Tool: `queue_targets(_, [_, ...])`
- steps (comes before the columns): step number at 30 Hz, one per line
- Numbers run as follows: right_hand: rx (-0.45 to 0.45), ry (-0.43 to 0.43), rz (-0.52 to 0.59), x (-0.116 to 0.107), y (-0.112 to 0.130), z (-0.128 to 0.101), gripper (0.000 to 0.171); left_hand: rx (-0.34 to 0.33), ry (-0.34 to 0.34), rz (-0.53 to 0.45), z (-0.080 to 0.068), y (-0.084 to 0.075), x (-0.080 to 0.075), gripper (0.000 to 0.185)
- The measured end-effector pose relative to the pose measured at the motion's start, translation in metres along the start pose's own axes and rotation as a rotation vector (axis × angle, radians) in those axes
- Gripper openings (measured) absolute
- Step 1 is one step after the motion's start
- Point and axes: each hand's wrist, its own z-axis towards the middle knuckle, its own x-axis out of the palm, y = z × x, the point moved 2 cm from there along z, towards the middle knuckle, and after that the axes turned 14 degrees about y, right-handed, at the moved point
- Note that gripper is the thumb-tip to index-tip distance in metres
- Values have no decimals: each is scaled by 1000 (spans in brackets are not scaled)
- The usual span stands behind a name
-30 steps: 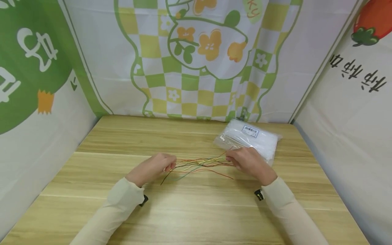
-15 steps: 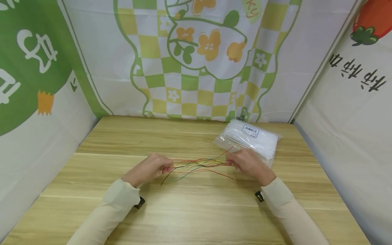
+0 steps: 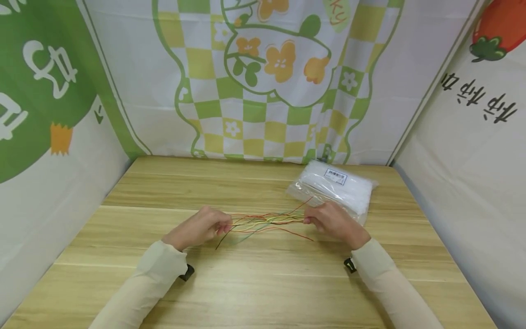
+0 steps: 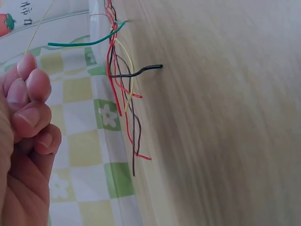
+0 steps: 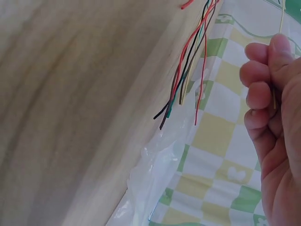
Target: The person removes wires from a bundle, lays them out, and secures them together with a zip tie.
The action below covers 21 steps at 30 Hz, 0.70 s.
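A thin yellow wire [image 4: 37,30] runs between my two hands, raised above the other wires. My left hand [image 3: 201,227] pinches its left end between thumb and fingertips. At the opposite end my right hand [image 3: 333,223] pinches the same wire, and a short bit of its tip shows under the curled fingers in the right wrist view. Beneath lies a loose bunch of red, black, green, yellow and brown wires [image 5: 188,52] on the wooden table. One black wire [image 4: 141,70] and a green wire [image 4: 80,44] stick out crosswise from the bunch.
Behind my right hand lies a clear plastic bag [image 3: 337,192] of white contents with a barcode label. The wooden table [image 3: 263,292] is bordered by printed cloth [image 3: 255,128] at the back and both sides.
My left hand has drawn slightly left and the right hand has shifted slightly lower. The yellow wire is now raised and stretched nearly straight over the bunch.
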Motion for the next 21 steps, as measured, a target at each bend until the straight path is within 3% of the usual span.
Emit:
queue_targets(5, [-10, 22, 47, 3, -2, 1, 23, -62, 30, -36, -2, 3, -1, 52])
queue_targets(13, [76, 85, -20, 0, 0, 6, 17, -261, 65, 91, -3, 1, -4, 33])
queue_targets(21, [137, 125, -122, 9, 0, 14, 19, -269, 26, 154, 2, 2, 1, 11])
